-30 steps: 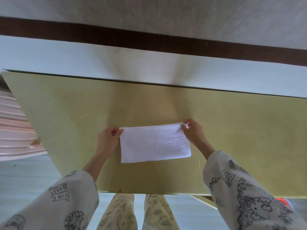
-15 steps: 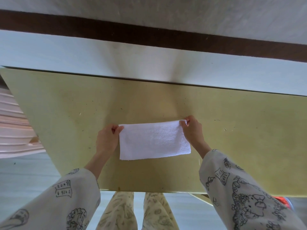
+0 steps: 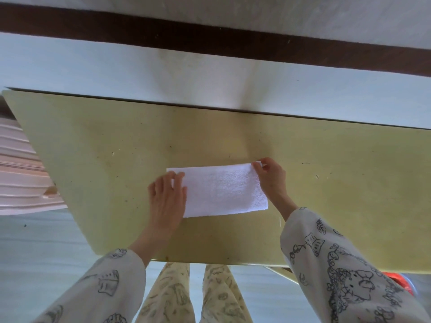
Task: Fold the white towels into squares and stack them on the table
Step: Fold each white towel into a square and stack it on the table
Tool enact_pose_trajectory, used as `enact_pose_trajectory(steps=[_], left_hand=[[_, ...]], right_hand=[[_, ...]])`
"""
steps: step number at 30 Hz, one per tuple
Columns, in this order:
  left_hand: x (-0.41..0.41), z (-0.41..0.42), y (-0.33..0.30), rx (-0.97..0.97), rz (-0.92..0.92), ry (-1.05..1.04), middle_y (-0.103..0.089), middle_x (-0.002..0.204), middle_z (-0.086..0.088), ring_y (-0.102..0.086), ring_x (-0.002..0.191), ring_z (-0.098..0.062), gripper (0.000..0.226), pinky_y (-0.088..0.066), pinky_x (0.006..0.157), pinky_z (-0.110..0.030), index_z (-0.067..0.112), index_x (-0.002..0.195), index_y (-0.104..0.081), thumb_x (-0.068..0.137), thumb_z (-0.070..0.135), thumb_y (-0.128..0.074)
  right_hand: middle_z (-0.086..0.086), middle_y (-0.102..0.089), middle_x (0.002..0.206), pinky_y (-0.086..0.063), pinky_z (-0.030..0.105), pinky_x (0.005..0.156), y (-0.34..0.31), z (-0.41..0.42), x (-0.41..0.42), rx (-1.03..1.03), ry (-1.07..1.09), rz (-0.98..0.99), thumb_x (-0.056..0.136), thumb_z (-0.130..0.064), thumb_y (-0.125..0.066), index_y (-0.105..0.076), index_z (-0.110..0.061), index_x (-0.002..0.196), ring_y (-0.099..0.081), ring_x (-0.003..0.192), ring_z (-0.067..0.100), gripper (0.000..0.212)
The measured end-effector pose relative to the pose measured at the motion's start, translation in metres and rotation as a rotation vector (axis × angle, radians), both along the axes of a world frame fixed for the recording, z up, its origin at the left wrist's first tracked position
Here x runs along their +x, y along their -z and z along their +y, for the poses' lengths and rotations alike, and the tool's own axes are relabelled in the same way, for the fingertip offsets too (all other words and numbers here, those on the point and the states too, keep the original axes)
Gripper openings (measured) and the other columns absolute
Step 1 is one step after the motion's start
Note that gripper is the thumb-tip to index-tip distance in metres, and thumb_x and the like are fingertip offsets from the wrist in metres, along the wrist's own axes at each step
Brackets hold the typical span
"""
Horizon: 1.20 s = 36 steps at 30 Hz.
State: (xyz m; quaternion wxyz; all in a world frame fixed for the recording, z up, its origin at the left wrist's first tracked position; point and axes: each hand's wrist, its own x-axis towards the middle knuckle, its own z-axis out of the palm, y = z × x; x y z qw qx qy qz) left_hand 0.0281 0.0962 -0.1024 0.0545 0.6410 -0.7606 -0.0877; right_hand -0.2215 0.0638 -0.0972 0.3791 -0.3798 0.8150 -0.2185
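Note:
A white towel (image 3: pixel 224 191), folded into a long rectangle, lies flat on the yellow-green table (image 3: pixel 326 194) near its front middle. My left hand (image 3: pixel 166 197) lies flat on the towel's left end with straight fingers and covers that edge. My right hand (image 3: pixel 271 177) pinches the towel's far right corner between thumb and fingers. Only this one towel is in view.
The table's front edge runs just above my legs. A pink ribbed object (image 3: pixel 21 173) stands off the table's left side. A red thing (image 3: pixel 401 284) shows below the table at the right. A pale wall with a dark band is behind.
My left hand has let go of the far left corner and now lies flat on the towel's left end. My right hand still pinches the far right corner.

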Motion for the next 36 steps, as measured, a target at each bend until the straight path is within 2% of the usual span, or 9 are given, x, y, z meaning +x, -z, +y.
enact_pose_trajectory(steps=[3,5,8,10,18,27,29,32,36], left_hand=[[-0.010,0.016,0.014,-0.010,0.002,0.173,-0.041,0.126,-0.013,-0.039,0.116,-0.031,0.038,-0.033,0.097,-0.049,0.010,0.120,-0.047,0.083,0.020,-0.055],[-0.012,0.019,0.019,-0.002,-0.031,0.249,-0.033,0.138,-0.012,-0.031,0.128,-0.032,0.039,-0.023,0.105,-0.051,0.012,0.128,-0.042,0.090,0.022,-0.045],[-0.017,0.017,0.025,0.043,-0.044,0.329,-0.026,0.147,-0.012,-0.022,0.136,-0.035,0.052,-0.015,0.109,-0.055,0.014,0.136,-0.036,0.085,0.012,-0.050],[-0.023,0.015,0.030,0.072,-0.063,0.366,-0.024,0.149,-0.011,-0.018,0.138,-0.035,0.056,-0.012,0.109,-0.057,0.016,0.139,-0.031,0.084,0.009,-0.045],[-0.009,0.014,0.046,0.074,-0.097,0.349,-0.023,0.153,-0.005,-0.018,0.142,-0.029,0.054,-0.014,0.111,-0.059,0.029,0.144,-0.026,0.094,0.050,-0.025],[-0.004,0.010,0.042,0.109,-0.010,0.359,-0.023,0.153,-0.007,-0.015,0.142,-0.029,0.051,-0.008,0.114,-0.055,0.025,0.144,-0.028,0.096,0.042,-0.023],[-0.001,0.010,0.035,0.115,0.125,0.218,-0.031,0.149,-0.010,-0.021,0.140,-0.029,0.046,-0.011,0.114,-0.046,0.017,0.139,-0.037,0.095,0.029,-0.028],[0.008,0.015,0.019,0.046,0.203,-0.270,-0.050,0.128,-0.018,-0.039,0.120,-0.034,0.032,-0.026,0.099,-0.044,0.008,0.121,-0.052,0.092,0.017,-0.042],[0.009,0.014,0.005,0.240,0.261,-0.766,-0.043,0.121,-0.017,-0.033,0.115,-0.033,0.031,-0.022,0.098,-0.042,0.011,0.111,-0.056,0.088,0.032,-0.056]], right_hand=[[0.005,-0.064,0.090,-0.038,0.019,0.063,0.000,0.001,0.002,-0.024,0.024,0.007,0.090,-0.028,-0.057,-0.064,-0.011,0.104,-0.053,0.073,0.013,0.023],[0.008,-0.061,0.100,-0.042,0.022,0.074,-0.002,0.006,0.004,-0.123,-0.046,0.141,0.090,-0.030,-0.057,-0.059,-0.010,0.114,-0.055,0.082,0.015,0.032],[0.015,-0.059,0.116,-0.046,0.039,0.087,0.005,0.019,0.010,-0.416,-0.484,0.570,0.089,-0.031,-0.047,-0.052,-0.009,0.122,-0.057,0.105,0.029,0.039],[0.017,-0.056,0.127,-0.040,0.045,0.100,0.017,0.033,0.026,-0.499,-0.698,0.607,0.090,-0.027,-0.045,-0.051,-0.008,0.125,-0.050,0.120,0.031,0.040],[0.015,-0.032,0.149,-0.016,0.043,0.115,0.053,0.056,0.026,-0.288,-0.788,0.627,0.095,-0.050,-0.028,-0.035,-0.021,0.141,-0.022,0.139,0.028,0.055],[0.013,-0.020,0.154,-0.004,0.047,0.115,0.051,0.056,0.028,-0.181,-0.796,0.705,0.092,-0.054,-0.026,-0.020,-0.027,0.146,-0.014,0.143,0.028,0.061],[0.014,-0.019,0.154,-0.003,0.047,0.115,0.047,0.058,0.030,-0.169,-0.771,0.696,0.091,-0.053,-0.027,-0.020,-0.025,0.146,-0.015,0.143,0.030,0.062],[0.013,-0.022,0.154,-0.003,0.051,0.114,0.039,0.065,0.043,-0.216,-0.743,0.680,0.093,-0.048,-0.027,-0.029,-0.019,0.144,-0.014,0.143,0.029,0.058],[0.012,-0.028,0.152,-0.004,0.054,0.113,0.040,0.064,0.066,-0.277,-0.817,0.621,0.099,-0.041,-0.018,-0.037,-0.015,0.140,-0.021,0.141,0.029,0.053]])
